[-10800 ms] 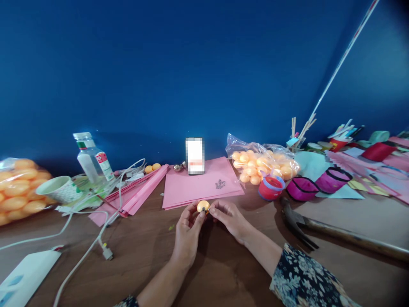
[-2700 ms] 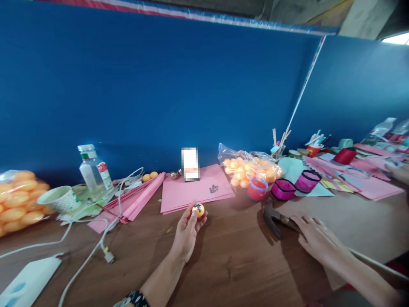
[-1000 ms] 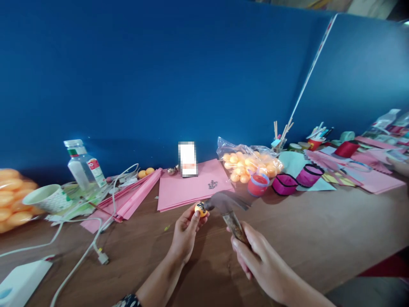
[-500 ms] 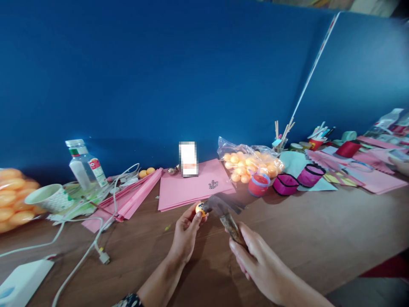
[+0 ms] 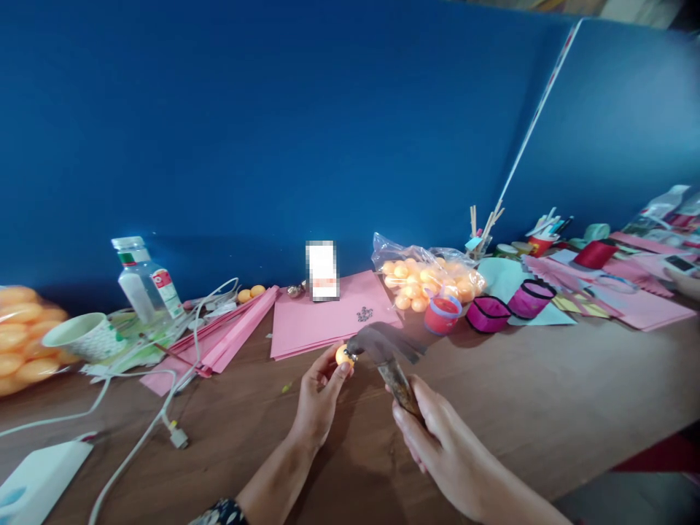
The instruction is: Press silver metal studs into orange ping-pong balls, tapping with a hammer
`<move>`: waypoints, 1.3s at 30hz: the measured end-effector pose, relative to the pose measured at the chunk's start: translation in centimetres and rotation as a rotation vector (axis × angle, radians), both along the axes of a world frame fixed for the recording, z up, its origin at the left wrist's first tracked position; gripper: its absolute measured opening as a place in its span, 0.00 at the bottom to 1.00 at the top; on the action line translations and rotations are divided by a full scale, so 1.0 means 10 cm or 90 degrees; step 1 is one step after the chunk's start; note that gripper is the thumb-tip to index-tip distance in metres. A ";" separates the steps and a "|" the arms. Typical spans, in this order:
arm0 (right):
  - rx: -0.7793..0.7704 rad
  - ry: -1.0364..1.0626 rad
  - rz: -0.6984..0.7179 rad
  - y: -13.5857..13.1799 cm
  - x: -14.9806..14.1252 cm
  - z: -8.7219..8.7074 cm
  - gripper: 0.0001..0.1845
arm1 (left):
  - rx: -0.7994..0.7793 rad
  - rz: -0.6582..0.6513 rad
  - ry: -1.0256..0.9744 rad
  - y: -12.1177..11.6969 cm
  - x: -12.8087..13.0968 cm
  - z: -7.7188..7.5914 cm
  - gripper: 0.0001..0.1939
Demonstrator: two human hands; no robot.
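Between thumb and fingers, my left hand point(image 5: 319, 390) pinches a small orange ball point(image 5: 343, 355) above the brown table. Dark and shiny bits show on the ball's right side, too small to make out. My right hand point(image 5: 432, 423) is wrapped round the worn handle of a claw hammer point(image 5: 394, 375). The hammer's head, a little blurred, points left with its face right at the ball; I cannot tell whether they touch. Behind the hands, several small metal pieces point(image 5: 364, 314) lie on a stack of pink paper point(image 5: 306, 328).
A bag of orange balls point(image 5: 415, 281) stands behind, beside a red cup point(image 5: 442, 313) and purple fabric rings point(image 5: 488, 313). At left are a paper cup point(image 5: 82, 339), a plastic bottle point(image 5: 136, 284), a white cable point(image 5: 164, 405) and a white box point(image 5: 41, 481). Someone's hand point(image 5: 686, 281) shows far right.
The hammer head has lifted slightly beside the ball, and the ball has turned a little in my left hand. Both hands stay almost in place.
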State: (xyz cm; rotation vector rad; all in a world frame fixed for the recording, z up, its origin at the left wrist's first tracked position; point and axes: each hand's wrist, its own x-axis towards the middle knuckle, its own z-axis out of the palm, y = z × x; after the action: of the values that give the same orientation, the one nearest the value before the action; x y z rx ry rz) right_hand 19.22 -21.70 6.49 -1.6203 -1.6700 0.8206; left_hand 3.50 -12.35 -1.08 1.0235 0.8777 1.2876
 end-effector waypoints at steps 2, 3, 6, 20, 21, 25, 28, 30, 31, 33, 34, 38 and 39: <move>-0.053 -0.012 0.039 0.00 0.00 0.02 0.07 | -0.002 0.004 0.014 0.00 0.00 0.00 0.24; -0.071 -0.014 0.050 0.00 0.00 0.02 0.07 | -0.002 0.005 0.021 0.01 0.00 -0.01 0.25; -0.069 -0.011 0.045 0.00 0.00 0.00 0.07 | 0.003 0.008 0.038 0.01 0.00 -0.01 0.24; -0.044 0.072 0.004 -0.02 0.01 -0.09 0.06 | -0.025 -0.004 -0.022 0.01 -0.02 -0.10 0.16; -0.047 0.068 0.008 -0.03 0.00 -0.09 0.06 | -0.021 -0.003 -0.016 0.01 -0.02 -0.10 0.16; -0.053 0.053 0.025 -0.02 -0.01 -0.09 0.05 | -0.008 -0.002 -0.006 0.02 -0.03 -0.10 0.16; -0.050 0.047 0.039 -0.01 -0.01 -0.08 0.05 | -0.008 -0.003 -0.010 0.02 -0.03 -0.07 0.16; -0.057 0.038 0.039 0.00 -0.01 -0.07 0.06 | -0.009 0.004 -0.005 0.02 -0.02 -0.05 0.17; -0.064 0.031 0.038 0.01 -0.01 -0.07 0.06 | -0.010 0.010 0.000 0.02 -0.02 -0.05 0.17; -0.076 0.017 0.040 0.01 -0.02 -0.06 0.06 | -0.010 0.022 0.006 0.02 -0.01 -0.04 0.18; -0.080 0.014 0.044 0.01 -0.02 -0.06 0.06 | -0.010 0.027 0.006 0.02 -0.01 -0.04 0.18; -0.083 0.024 0.055 0.01 -0.04 -0.08 0.07 | -0.015 0.031 -0.005 0.02 -0.01 -0.04 0.19; -0.083 0.025 0.056 0.01 -0.04 -0.08 0.07 | -0.018 0.032 -0.012 0.02 -0.01 -0.04 0.19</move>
State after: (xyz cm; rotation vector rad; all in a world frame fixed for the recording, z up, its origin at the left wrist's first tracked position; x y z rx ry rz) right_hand 18.83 -21.62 5.66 -1.6158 -1.6999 1.0188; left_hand 3.37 -12.18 -1.49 0.9712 0.9088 1.3216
